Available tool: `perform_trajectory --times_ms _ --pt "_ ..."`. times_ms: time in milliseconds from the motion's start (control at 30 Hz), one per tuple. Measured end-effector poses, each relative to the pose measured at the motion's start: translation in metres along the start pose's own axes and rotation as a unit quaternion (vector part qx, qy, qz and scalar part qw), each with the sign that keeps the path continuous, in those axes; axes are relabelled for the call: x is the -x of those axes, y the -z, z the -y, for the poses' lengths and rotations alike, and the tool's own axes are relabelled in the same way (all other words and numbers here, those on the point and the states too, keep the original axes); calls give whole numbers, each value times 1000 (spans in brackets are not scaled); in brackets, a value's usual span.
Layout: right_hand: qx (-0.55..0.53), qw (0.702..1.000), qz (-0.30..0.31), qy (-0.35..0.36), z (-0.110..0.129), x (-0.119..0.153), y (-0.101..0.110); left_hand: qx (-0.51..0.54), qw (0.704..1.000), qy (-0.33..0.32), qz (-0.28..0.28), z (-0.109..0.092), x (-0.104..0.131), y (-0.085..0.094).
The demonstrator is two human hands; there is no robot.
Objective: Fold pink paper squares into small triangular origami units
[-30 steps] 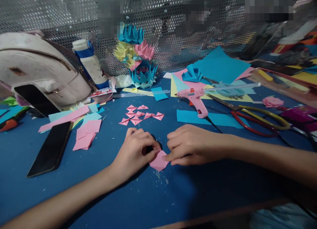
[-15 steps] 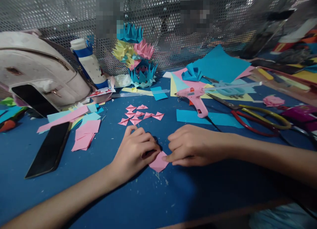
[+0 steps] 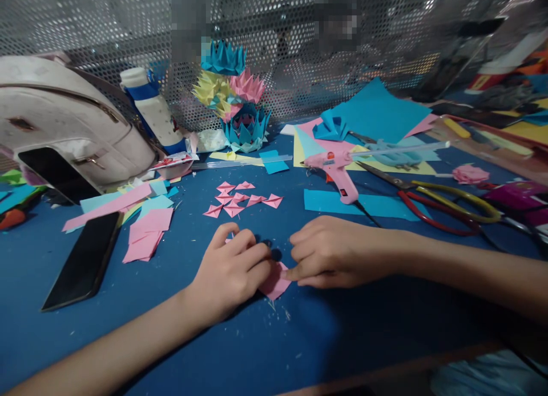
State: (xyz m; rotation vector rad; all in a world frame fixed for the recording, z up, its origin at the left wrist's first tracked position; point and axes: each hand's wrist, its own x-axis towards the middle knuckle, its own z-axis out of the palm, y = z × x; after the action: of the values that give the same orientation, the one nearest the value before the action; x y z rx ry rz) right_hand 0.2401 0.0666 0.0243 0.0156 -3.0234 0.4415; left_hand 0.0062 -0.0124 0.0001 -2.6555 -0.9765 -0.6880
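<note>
A pink paper piece (image 3: pixel 275 283) lies on the blue table between my hands, partly covered by fingers. My left hand (image 3: pixel 234 269) is curled over its left side, fingers bent and closed on it; a bit of pink shows behind the index finger. My right hand (image 3: pixel 331 253) has its fingers folded, with a fingertip pressing on the right edge of the same paper. Beyond my hands sit several small folded pink pieces (image 3: pixel 233 208). Flat pink squares (image 3: pixel 148 236) are stacked to the left.
A pink glue gun (image 3: pixel 338 168) rests on a blue strip, beside scissors (image 3: pixel 445 205) at the right. One phone (image 3: pixel 83 262) lies at left; another leans on a white backpack (image 3: pixel 72 116). Paper flowers (image 3: pixel 246 125) and a bottle (image 3: pixel 152 110) stand at the back.
My left hand has shifted slightly, its fingers more curled over the pink paper. My right hand stays nearly in place. The view has moved very slightly.
</note>
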Motion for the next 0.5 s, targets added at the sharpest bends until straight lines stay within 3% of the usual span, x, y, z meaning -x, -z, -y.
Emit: perform_trajectory --times_ms 267,500 --pt "5 1000 12 -5 1 1 1 -11 1000 1 21 -13 12 7" --pt "-12 996 -61 -59 0 1 0 -3 998 17 59 -17 20 11"
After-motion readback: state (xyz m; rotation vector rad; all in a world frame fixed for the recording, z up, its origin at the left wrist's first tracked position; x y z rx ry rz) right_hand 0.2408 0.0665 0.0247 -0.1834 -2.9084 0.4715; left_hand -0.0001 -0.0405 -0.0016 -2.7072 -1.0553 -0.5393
